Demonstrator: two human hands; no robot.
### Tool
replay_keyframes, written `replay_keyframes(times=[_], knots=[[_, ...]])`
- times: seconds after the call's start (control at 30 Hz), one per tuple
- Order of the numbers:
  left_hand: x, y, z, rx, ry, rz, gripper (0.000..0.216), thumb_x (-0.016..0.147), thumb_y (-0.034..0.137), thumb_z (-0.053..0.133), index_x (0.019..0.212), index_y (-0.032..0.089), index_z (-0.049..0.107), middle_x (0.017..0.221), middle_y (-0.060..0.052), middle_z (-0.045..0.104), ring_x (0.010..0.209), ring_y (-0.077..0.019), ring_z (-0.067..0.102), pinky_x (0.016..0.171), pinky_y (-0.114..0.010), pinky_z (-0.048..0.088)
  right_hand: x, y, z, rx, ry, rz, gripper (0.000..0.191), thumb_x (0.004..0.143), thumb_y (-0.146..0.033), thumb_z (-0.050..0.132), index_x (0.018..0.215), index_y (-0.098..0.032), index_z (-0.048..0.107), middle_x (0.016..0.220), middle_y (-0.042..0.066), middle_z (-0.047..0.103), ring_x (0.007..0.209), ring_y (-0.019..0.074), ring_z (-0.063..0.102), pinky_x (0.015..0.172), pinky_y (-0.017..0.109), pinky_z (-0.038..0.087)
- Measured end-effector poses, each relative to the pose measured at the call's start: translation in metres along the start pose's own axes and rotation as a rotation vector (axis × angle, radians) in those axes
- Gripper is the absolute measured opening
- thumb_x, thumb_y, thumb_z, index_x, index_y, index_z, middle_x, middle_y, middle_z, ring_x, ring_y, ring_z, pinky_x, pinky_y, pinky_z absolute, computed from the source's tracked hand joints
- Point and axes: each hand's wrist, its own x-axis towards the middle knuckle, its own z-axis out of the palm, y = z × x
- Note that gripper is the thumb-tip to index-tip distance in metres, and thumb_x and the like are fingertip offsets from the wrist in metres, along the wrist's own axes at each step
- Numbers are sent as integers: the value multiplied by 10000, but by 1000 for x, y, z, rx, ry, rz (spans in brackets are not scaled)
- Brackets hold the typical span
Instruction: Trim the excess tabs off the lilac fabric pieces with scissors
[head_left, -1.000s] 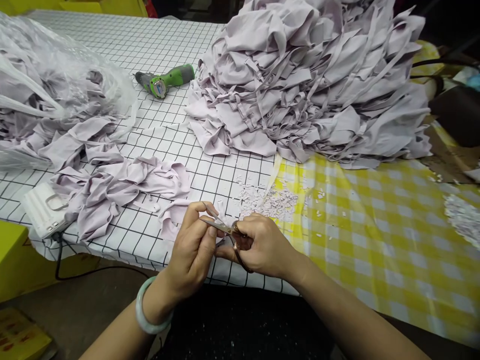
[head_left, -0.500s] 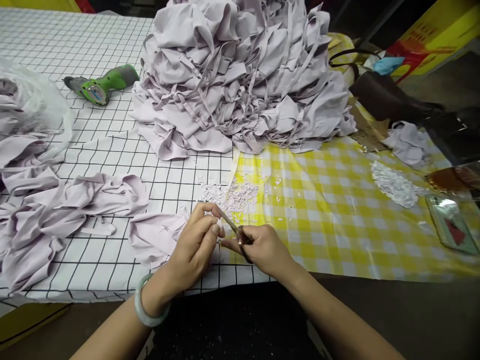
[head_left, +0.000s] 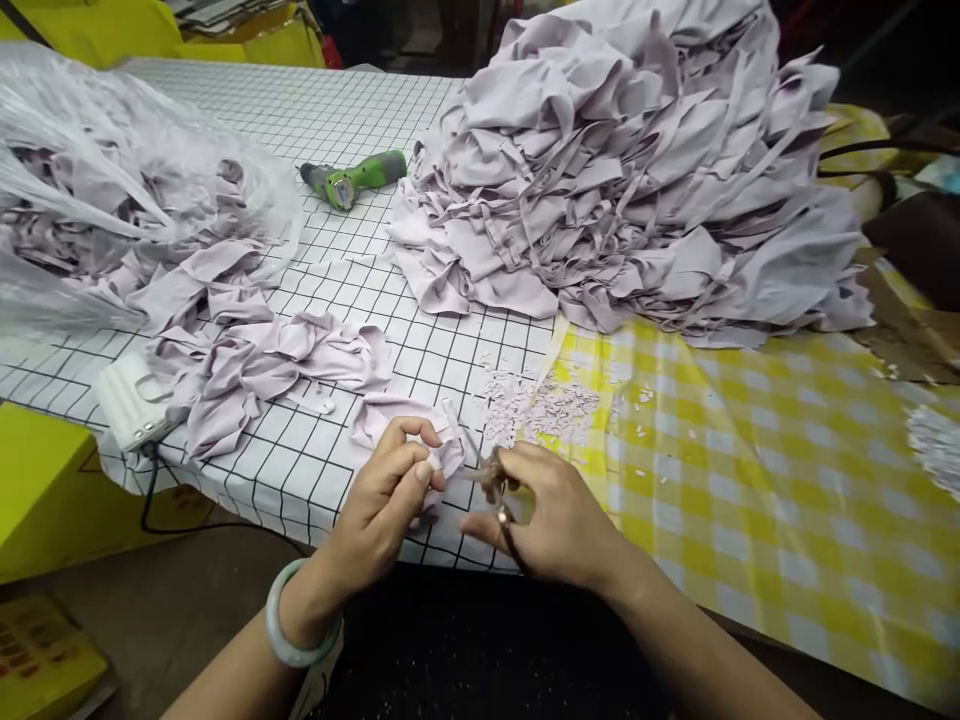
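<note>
My left hand [head_left: 394,495] is closed in a pinch on a pale lilac cloth piece [head_left: 382,412], which lies partly on the table beyond the fingers; the exact edge held is hidden. Around the handles of a pair of scissors [head_left: 504,516] my right hand [head_left: 559,515] is closed. The scissor blades look parted and point up and left, close to the fingers of my left hand, though motion blurs them. Just beyond both hands lies a scatter of small pale clippings [head_left: 551,408].
A large heap of lilac cloth pieces [head_left: 600,190] rises at the back. To the left are more crumpled pieces [head_left: 247,370], a clear plastic bag [head_left: 270,190] of cloth, and a white corded box [head_left: 131,400]. A green hand tool [head_left: 352,182] lies behind on the checked tablecloth [head_left: 420,370].
The view has turned left, bringing the bag and white box into sight. The scissors have drawn back slightly from my left fingers and their blades have parted. My left hand keeps its pinch.
</note>
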Motion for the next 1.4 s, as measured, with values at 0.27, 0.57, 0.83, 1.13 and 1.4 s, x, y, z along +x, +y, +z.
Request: replay_keyframes(times=[0.27, 0.57, 0.83, 1.13, 1.4], knots=[[-2, 4, -2, 16, -32, 106, 267, 1043, 258, 430, 860, 193, 613, 1043, -106, 510, 997, -218, 500, 687, -315, 486, 7, -12, -1, -28, -107, -87, 558, 748, -683, 717, 561, -200, 510, 524, -6, 544, 548, 134, 482, 613, 291, 358], [5, 4, 0, 17, -91, 144, 265, 1032, 172, 405, 841, 201, 585, 929, -82, 518, 1094, -228, 457, 816, -339, 471, 8, -12, -5, -72, -112, -117, 567, 780, -665, 675, 533, -197, 472, 480, -34, 479, 499, 101, 408, 582, 272, 322], [8, 6, 5, 26, -135, 161, 262, 1016, 138, 397, 866, 201, 603, 969, -88, 554, 1103, -226, 461, 938, -381, 451, 10, -6, -3, -2, -71, -131, 601, 789, -662, 671, 525, -199, 394, 473, -48, 400, 472, 79, 326, 542, 255, 278], [10, 5, 4, 25, -145, 139, 268, 1017, 150, 396, 858, 200, 606, 1060, -94, 541, 1073, -216, 488, 943, -377, 461, 7, 5, 0, 89, -73, -119, 630, 802, -655, 691, 526, -191, 365, 469, -58, 374, 474, 72, 329, 535, 243, 266], [12, 3, 11, 70, -138, 124, 278, 1026, 183, 396, 845, 207, 606, 1055, -88, 556, 1106, -218, 495, 869, -327, 494, 7, 7, 8, 173, -84, -85, 611, 828, -635, 678, 501, -189, 419, 465, -45, 419, 466, 76, 363, 502, 244, 294]])
